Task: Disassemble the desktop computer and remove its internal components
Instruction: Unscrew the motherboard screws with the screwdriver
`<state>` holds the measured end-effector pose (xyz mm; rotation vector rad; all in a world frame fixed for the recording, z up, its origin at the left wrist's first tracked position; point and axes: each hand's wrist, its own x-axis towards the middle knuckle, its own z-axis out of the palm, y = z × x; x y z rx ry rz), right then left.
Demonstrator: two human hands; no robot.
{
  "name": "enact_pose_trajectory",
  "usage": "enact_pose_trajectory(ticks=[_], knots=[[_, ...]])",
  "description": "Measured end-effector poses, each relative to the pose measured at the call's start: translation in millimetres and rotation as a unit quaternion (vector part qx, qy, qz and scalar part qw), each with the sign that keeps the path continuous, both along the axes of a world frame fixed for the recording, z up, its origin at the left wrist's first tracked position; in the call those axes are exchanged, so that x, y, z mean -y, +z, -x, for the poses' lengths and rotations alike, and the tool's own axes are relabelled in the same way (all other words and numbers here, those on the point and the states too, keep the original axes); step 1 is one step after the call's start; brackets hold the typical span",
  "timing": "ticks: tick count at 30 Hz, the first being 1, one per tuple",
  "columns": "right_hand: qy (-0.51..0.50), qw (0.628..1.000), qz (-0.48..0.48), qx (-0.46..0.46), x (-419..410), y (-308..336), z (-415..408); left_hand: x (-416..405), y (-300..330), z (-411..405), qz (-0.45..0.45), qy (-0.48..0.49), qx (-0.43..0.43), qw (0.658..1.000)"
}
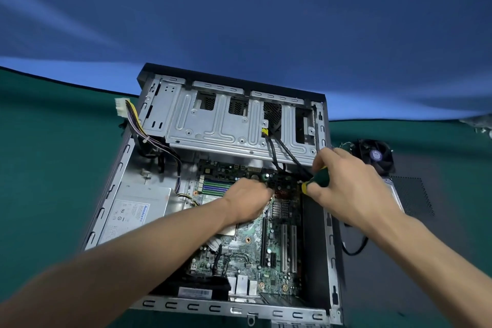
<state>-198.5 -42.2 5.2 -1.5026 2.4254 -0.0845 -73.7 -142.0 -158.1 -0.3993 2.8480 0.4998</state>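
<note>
Flanking case: loose fan

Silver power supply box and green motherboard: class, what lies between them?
In the head view, yellow-and-black wires cross the gap between the power supply and the motherboard.

Your right-hand fingers wrap a dark green screwdriver handle with a yellow collar. Under your left fingers the motherboard is green, its memory slots striped green and blue. The worktop is teal, the backdrop blue.
</note>
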Motion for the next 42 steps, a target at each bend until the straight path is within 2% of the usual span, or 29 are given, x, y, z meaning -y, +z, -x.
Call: enact_pose_trajectory(ticks=[5, 10, 16, 42], knots=[[-0.023, 0.995, 0.065, 0.068, -7, -4, 3, 6, 8, 3, -0.002, -0.012, 0.015, 1.0], [-0.047, 0.987, 0.09, 0.126, -13, -16, 3, 10, 9, 5, -0.042, 0.027, 0.011, 0.999], [-0.054, 0.988, 0.088, 0.119, -15, -28, 2, 9, 12, 10, -0.075, 0.062, 0.02, 0.995], [-0.067, 0.99, 0.076, 0.101, -14, -27, -7, 5, 16, 6, -0.077, 0.076, 0.005, 0.994]])
